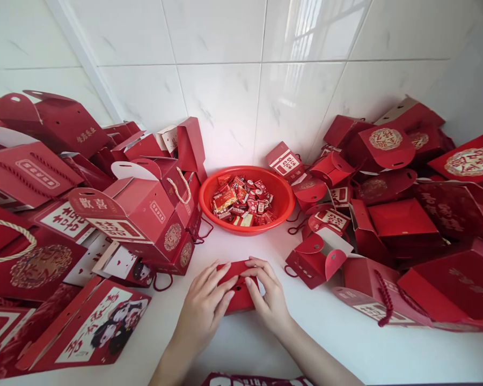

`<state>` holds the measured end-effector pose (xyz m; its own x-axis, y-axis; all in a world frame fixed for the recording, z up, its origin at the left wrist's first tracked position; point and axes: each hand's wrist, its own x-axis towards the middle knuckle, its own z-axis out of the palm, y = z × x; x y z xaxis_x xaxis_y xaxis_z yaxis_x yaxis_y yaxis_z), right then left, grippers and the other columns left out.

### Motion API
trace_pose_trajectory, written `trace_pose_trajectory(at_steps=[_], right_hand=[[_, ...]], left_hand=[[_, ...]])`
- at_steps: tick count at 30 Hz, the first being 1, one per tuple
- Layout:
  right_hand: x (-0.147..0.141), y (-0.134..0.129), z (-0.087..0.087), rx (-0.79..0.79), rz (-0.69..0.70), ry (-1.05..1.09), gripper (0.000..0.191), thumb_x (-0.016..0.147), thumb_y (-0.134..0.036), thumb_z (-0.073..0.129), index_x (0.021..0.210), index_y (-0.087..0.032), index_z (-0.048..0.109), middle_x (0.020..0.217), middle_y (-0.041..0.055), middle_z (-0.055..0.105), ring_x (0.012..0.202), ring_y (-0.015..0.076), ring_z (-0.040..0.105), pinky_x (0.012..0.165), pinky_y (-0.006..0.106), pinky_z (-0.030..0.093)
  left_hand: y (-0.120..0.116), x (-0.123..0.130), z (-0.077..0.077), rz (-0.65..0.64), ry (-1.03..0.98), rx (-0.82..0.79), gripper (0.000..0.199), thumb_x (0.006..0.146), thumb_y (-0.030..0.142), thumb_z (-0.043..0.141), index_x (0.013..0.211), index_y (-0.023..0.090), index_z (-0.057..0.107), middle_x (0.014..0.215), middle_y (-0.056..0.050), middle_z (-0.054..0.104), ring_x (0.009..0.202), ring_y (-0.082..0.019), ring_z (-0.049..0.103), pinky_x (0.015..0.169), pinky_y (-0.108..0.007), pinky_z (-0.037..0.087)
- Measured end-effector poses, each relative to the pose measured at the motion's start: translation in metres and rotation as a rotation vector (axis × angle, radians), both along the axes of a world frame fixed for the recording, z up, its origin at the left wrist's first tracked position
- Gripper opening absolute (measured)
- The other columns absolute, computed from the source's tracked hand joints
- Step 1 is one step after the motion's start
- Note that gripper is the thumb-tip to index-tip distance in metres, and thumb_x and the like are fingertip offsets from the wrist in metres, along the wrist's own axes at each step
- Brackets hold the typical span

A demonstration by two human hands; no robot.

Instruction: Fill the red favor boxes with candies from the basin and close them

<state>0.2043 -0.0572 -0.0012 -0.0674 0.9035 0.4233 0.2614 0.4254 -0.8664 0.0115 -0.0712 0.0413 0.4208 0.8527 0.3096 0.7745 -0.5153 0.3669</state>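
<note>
A small red gift box [240, 304] with holes in its top panel sits in front of me on the white table. My left hand [207, 305] holds it from the left, fingers slanting over its top and far-left edge. On the other side, my right hand [268, 295] grips the right edge, its fingertips bent over the top near the back. Both hands cover much of the box, so its sides are mostly hidden. Just beyond it stands a red plastic basket [247, 231] holding many small wrapped sweets [245, 201].
Piles of red gift boxes crowd both sides, including a large handled box [134, 206] at left and a small flapped box [316, 262] at right. A rope handle [384, 297] hangs near the right front. A white tiled wall [221, 91] closes off the back.
</note>
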Motion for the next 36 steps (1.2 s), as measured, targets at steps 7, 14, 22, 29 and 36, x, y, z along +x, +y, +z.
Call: trace_pose_trajectory(at_steps=[7,14,22,29,36], right_hand=[[0.008,-0.003,0.000,0.172,0.129,-0.228,0.040,0.097,-0.041,0.049,0.133,-0.024,0.057,0.128,0.0121,0.051,0.123,0.0298,0.044,0.103,0.051,0.042],[0.017,-0.006,0.000,0.244,0.221,-0.262,0.043,0.090,-0.030,0.063,0.131,-0.021,0.058,0.121,0.0129,0.057,0.111,0.0274,0.052,0.093,0.045,0.050],[0.014,-0.009,0.006,0.265,0.348,-0.157,0.040,0.091,-0.016,0.055,0.130,-0.023,0.060,0.121,0.0099,0.064,0.107,0.0221,0.061,0.091,0.039,0.054],[0.020,-0.005,-0.004,0.261,0.227,-0.319,0.040,0.094,-0.013,0.052,0.133,-0.021,0.054,0.127,0.0125,0.060,0.115,0.0211,0.060,0.092,0.035,0.056],[0.027,0.004,-0.011,0.183,0.064,-0.254,0.026,0.096,-0.013,0.047,0.115,-0.023,0.062,0.119,0.0115,0.061,0.104,0.0205,0.065,0.088,0.036,0.057]], left_hand=[[-0.010,0.002,0.015,0.000,0.209,-0.148,0.059,0.100,0.040,0.042,0.155,0.033,0.021,0.155,-0.001,0.041,0.148,-0.027,0.031,0.117,-0.051,0.036],[-0.008,-0.007,0.018,0.105,0.280,-0.191,0.046,0.103,0.035,0.031,0.148,0.034,0.039,0.158,0.002,0.037,0.148,-0.027,0.029,0.119,-0.058,0.028],[-0.014,-0.014,0.001,0.208,0.156,-0.108,0.069,0.088,0.048,0.061,0.151,0.034,0.035,0.164,-0.007,0.018,0.148,-0.039,0.023,0.115,-0.058,0.036],[-0.013,-0.031,0.007,0.142,0.132,-0.112,0.059,0.090,0.041,0.061,0.145,0.040,0.043,0.152,-0.007,0.036,0.134,-0.032,0.049,0.108,-0.047,0.048],[-0.018,-0.056,0.070,-0.056,0.174,0.058,0.059,0.085,0.046,0.066,0.141,0.044,0.047,0.149,-0.005,0.037,0.127,-0.031,0.053,0.101,-0.042,0.053]])
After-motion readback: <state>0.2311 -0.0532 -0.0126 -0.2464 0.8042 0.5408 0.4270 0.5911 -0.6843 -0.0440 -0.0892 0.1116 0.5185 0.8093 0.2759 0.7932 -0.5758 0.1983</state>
